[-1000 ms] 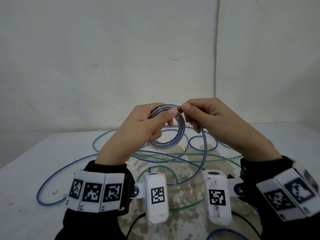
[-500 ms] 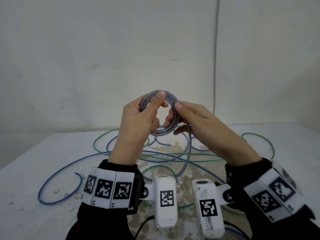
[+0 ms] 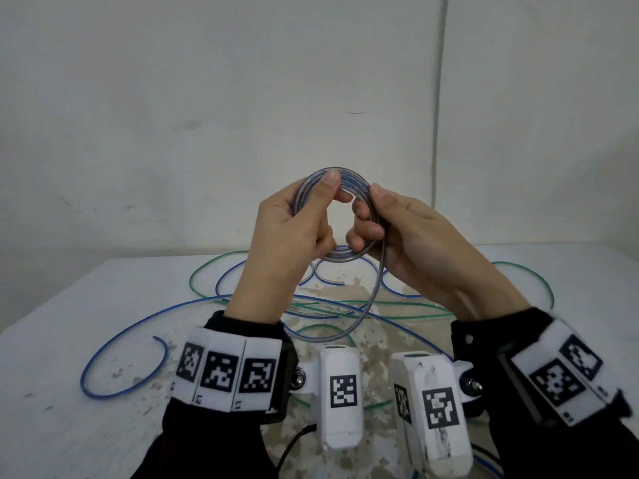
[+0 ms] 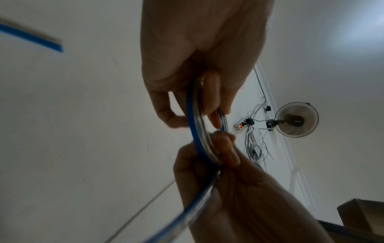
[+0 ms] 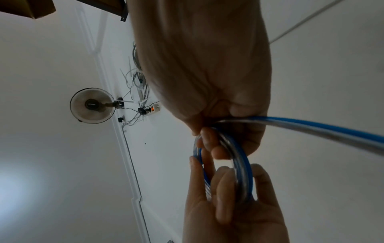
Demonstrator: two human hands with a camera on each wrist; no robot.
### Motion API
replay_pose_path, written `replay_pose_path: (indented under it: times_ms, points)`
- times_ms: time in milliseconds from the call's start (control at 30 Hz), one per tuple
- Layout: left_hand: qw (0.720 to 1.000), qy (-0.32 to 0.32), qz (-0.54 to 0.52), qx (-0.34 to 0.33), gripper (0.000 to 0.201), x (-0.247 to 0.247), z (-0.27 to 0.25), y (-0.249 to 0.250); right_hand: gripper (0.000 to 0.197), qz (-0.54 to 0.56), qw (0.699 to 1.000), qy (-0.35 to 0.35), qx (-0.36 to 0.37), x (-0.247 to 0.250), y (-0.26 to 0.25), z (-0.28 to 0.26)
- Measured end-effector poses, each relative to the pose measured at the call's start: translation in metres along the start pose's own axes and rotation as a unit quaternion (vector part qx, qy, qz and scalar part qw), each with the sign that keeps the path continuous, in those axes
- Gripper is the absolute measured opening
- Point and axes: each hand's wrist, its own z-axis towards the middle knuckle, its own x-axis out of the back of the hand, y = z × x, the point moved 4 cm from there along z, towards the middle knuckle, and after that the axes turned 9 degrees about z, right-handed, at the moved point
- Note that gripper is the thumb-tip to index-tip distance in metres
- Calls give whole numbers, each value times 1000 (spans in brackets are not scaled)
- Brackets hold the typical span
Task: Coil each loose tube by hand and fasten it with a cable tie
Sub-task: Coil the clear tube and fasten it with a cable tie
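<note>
Both hands hold a coil (image 3: 340, 219) of clear tube with a blue stripe up in the air, above the middle of the counter (image 3: 69, 323), so that each new turn can be laid on without dragging across the tangle below. The left hand (image 3: 294, 233) grips the coil's left side, its thumb pressed along the top of the loops and its fingers curled through the ring, most likely to keep the wound turns stacked and stop them springing apart. The right hand (image 3: 408, 236) pinches the coil's right side between thumb and curled fingers, just where the tail (image 3: 375, 299) leaves the ring; from there it can feed the next length round.

The tail hangs down from the right hand in a slack curve and runs toward the near edge between the two wrists, so a fair length seems left to wind.

Other loose tubes, blue (image 3: 117, 344) and green (image 3: 214, 267), lie sprawled over the counter from the far edge to the left side, uncoiled. No cable tie shows in any view, so fastening is judged to be some way off.
</note>
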Motion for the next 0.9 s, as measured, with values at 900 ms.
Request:
replay_pose_path:
  times_ms: [900]
  points:
    - [979,-126,-117,106,26,-9,-4,-12,36,-62,987,135,54,24,-18,-1]
